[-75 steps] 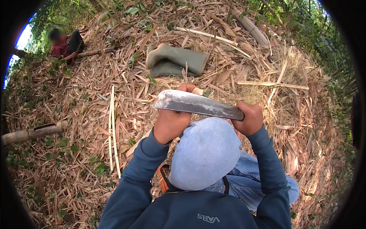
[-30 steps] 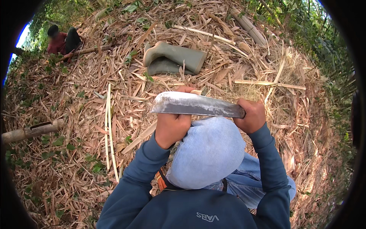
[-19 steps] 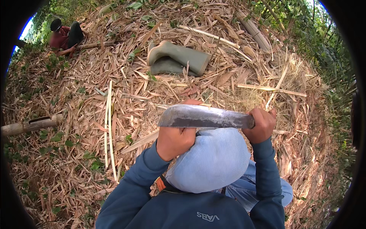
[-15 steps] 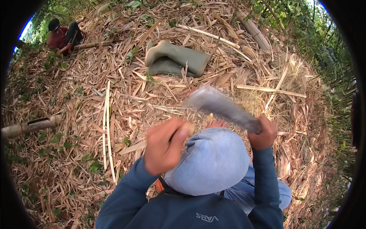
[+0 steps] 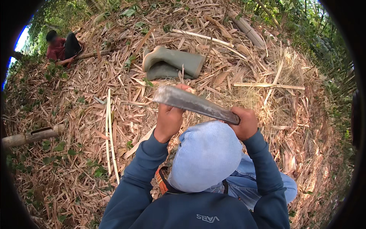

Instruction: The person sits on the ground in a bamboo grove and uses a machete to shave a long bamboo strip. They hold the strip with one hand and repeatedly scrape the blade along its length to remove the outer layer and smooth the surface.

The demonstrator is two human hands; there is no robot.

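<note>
My right hand [image 5: 247, 123] is closed round the handle end of a machete [image 5: 196, 106] with a broad, dark, worn blade. The blade points left and slightly away from me, passing over my left hand [image 5: 167, 124]. That hand is closed on a pale strip, apparently bamboo, whose light tip [image 5: 191, 91] shows just beyond the blade. The blade covers part of my left fingers, and whether it touches the strip I cannot tell. Another pale length [image 5: 141, 144] shows beside my left wrist; its link to the held strip is hidden.
Green rubber boots [image 5: 173, 63] lie ahead on dry leaf litter. Thin pale strips [image 5: 109, 133] lie at left, crossed strips [image 5: 268, 86] at right. A bamboo pole [image 5: 32, 136] is at far left, another [image 5: 248, 30] at the back. A person [image 5: 63, 49] sits at far left.
The machete has swung left and now crosses over my left hand. My left hand has moved forward with the strip, and my right hand has shifted left.
</note>
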